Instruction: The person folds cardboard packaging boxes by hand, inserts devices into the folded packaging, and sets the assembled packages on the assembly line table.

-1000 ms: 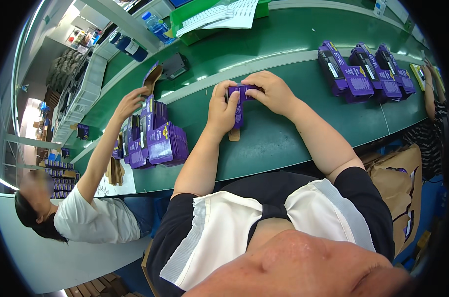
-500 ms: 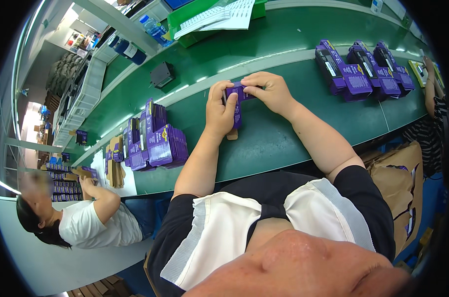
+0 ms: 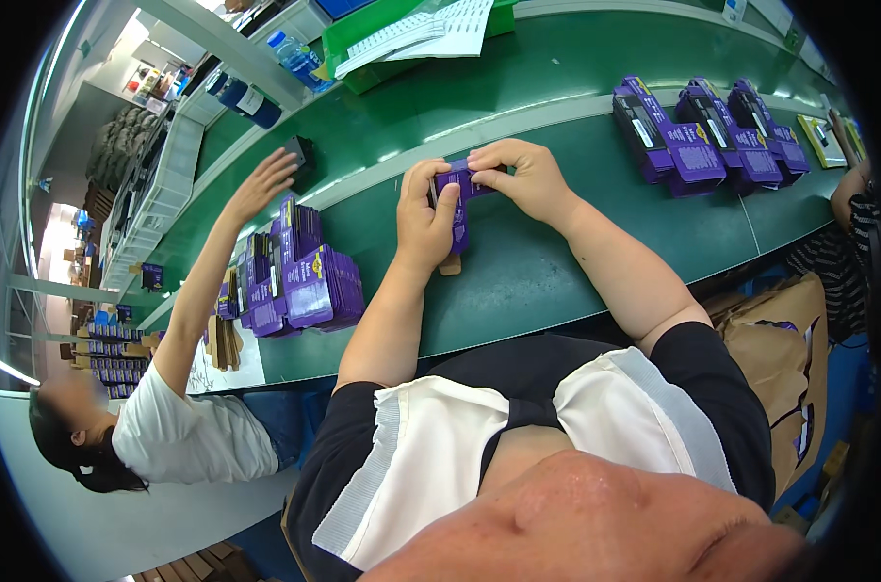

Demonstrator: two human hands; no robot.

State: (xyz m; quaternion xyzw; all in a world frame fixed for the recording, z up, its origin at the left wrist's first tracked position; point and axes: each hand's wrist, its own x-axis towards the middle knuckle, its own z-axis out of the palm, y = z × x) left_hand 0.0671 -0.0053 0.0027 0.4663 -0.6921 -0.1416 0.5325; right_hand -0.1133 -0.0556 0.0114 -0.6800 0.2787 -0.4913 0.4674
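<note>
Above the green bench, both my hands are on one small purple cardboard box [image 3: 458, 238], partly hidden by my fingers. My left hand [image 3: 424, 215] wraps round its upright side, the thumb lying along the front. At its top, the bent fingers and thumb of my right hand [image 3: 526, 182] pinch a purple flap. A bare brown cardboard flap [image 3: 450, 265] sticks out at the box's lower end. Left of my hands stand stacked flat purple cartons [image 3: 326, 288].
Purple carton stacks [image 3: 695, 160] lie on the bench at the right. A co-worker's hand [image 3: 264, 184] reaches toward a black box [image 3: 303, 158] at the left. Farther back are a green tray [image 3: 363, 80] with papers and a water bottle [image 3: 298, 60]. A brown paper bag [image 3: 766, 359] stands right.
The co-worker at the left has stretched an arm out over the bench to the black box. My hands keep nearly the same grip on the purple box.
</note>
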